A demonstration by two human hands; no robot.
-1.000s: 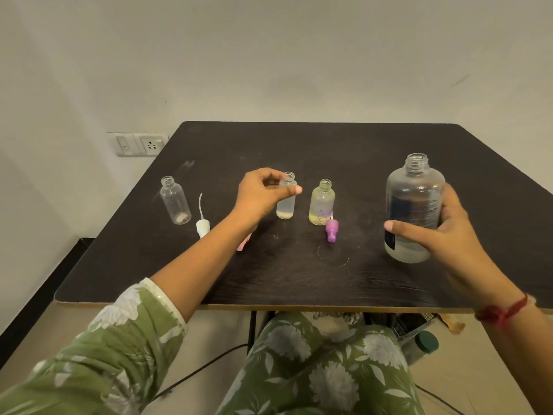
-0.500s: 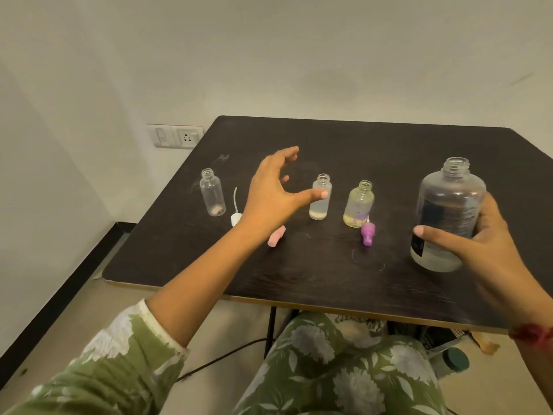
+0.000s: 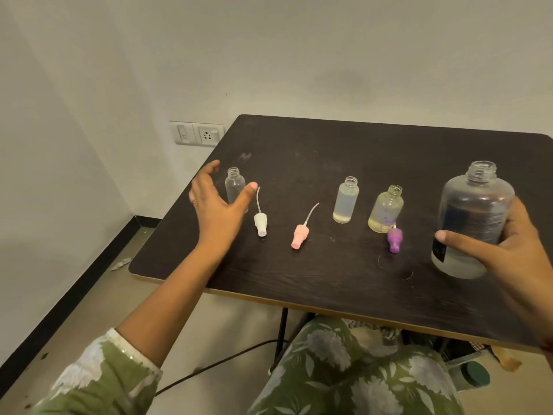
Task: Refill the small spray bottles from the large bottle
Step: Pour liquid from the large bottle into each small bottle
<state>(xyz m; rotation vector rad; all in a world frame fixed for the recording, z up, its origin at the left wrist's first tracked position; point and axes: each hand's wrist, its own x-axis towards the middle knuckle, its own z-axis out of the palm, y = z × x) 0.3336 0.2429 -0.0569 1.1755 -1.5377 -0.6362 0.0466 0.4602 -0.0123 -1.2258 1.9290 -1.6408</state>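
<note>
Fingers of your left hand (image 3: 216,209) are spread wide, thumb on one side and the rest on the other, cupped around the leftmost small bottle (image 3: 234,184) without being closed on it; whether any skin touches it you cannot tell from here. Your right hand (image 3: 510,256) is wrapped round the large bottle (image 3: 475,211), which stands upright near the right edge of the table (image 3: 329,283), uncapped, with only a shallow layer of liquid at its base. Expect the large one to feel light and top-free, with thin walls that may give if you squeeze, so grip it at mid-body as you have it and tilt slowly. The small bottle looks empty apart from a trace at the bottom: very light, smooth plastic, easy to knock over or let skid. Take it low on the body, not by the threaded neck, and leave the mouth clear for pouring. The middle small bottle (image 3: 346,200) and the yellowish small bottle (image 3: 387,209) each hold a little liquid and stand open, with the white spray head (image 3: 260,224), pink spray head (image 3: 299,237) and purple spray head (image 3: 394,239) lying loose beside them.
</note>
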